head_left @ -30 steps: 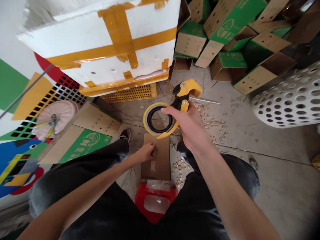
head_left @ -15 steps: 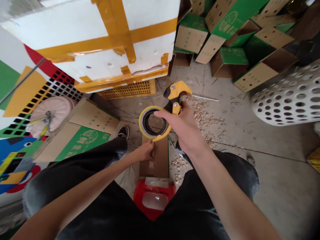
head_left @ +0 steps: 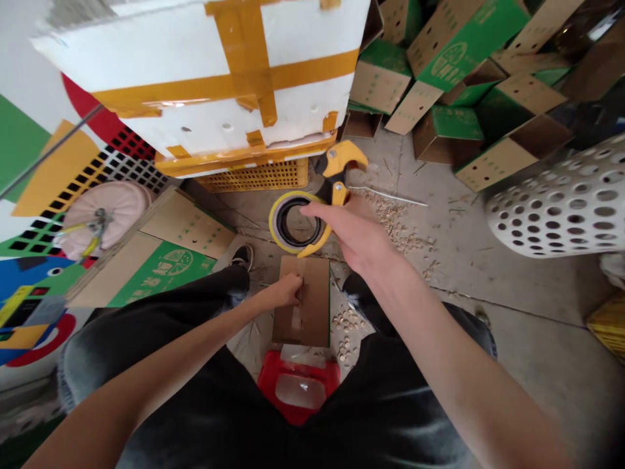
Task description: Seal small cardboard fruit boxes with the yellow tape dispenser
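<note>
Tape dispenser [head_left: 317, 202], yellow and black, gripped in right hand [head_left: 356, 231], raised at 12 o'clock above cardboard box [head_left: 307, 306]. Left hand [head_left: 286, 290] closed, pressing box top at its 9 o'clock edge. Red stool [head_left: 297, 387] at 6 o'clock.

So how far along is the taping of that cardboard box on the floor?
Done: a short strip of tape seems to lie on the cardboard box, and made-up green boxes are piled behind. In hand: the left hand presses on the box while the right hand holds the tape dispenser above it. Left: the far seam looks bare, and flat boxes lie nearby.
</note>
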Tool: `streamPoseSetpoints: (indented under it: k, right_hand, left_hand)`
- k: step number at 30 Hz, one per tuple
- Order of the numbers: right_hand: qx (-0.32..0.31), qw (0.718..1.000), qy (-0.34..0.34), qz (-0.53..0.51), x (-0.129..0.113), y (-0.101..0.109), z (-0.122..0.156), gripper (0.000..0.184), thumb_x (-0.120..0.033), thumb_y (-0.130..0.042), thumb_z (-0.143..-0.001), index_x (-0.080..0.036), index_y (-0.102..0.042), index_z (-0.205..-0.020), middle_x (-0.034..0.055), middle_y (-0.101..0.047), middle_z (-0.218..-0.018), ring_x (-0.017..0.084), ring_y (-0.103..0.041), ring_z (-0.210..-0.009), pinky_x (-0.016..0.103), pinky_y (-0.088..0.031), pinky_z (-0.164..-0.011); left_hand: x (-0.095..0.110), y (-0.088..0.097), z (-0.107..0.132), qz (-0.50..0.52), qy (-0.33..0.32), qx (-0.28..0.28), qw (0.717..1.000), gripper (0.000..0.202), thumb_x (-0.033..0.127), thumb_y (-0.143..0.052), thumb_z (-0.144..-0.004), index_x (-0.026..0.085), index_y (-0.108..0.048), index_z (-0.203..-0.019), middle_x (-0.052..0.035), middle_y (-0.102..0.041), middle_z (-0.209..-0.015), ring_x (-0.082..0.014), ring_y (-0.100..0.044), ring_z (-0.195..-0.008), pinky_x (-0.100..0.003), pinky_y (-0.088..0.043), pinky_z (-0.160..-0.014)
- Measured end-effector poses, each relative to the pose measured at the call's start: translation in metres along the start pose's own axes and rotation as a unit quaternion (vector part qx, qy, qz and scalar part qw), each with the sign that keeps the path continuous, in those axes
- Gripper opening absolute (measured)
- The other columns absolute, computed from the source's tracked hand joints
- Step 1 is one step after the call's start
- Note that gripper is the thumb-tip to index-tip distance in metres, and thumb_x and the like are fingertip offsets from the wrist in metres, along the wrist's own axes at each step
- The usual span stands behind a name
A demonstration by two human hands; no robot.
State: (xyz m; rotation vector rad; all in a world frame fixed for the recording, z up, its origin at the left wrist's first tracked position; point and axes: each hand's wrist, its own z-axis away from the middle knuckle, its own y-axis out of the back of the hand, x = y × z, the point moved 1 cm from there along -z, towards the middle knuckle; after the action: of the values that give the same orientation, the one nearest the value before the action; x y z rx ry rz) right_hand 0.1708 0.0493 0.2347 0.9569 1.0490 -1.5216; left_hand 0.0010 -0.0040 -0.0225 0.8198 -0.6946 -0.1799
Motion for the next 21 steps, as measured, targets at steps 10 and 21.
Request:
streamPoseSetpoints:
  k: [10, 21]
  right_hand:
    - [0.022, 0.994, -0.089, -0.057, 0.019, -0.004, 0.001, 0.025, -0.025, -0.083, -0.064, -0.022, -0.065, -0.082, -0.0022, -0.067, -0.084, 0.015, -0.058, -0.078, 0.03, -0.045, -0.068]
    - [0.033, 0.999, -0.035, 0.0, 0.021, 0.002, 0.012, 0.027, -0.024, -0.082, -0.062, -0.023, -0.061, -0.08, -0.0041, -0.063, -0.081, 0.015, -0.056, -0.078, 0.031, -0.045, -0.072]
  left_hand:
    - [0.006, -0.002, 0.007, -0.024, 0.009, -0.01, 1.0, 0.072, 0.035, -0.101, -0.058, 0.011, -0.062, -0.113, -0.0172, -0.062, -0.123, -0.0339, -0.065, -0.111, -0.042, -0.055, -0.095]
    - [-0.002, -0.006, 0.003, -0.008, 0.009, 0.0, 1.0, 0.061, 0.032, -0.099, -0.06, 0.013, -0.065, -0.107, -0.0166, -0.063, -0.124, -0.0324, -0.064, -0.111, -0.039, -0.053, -0.094]
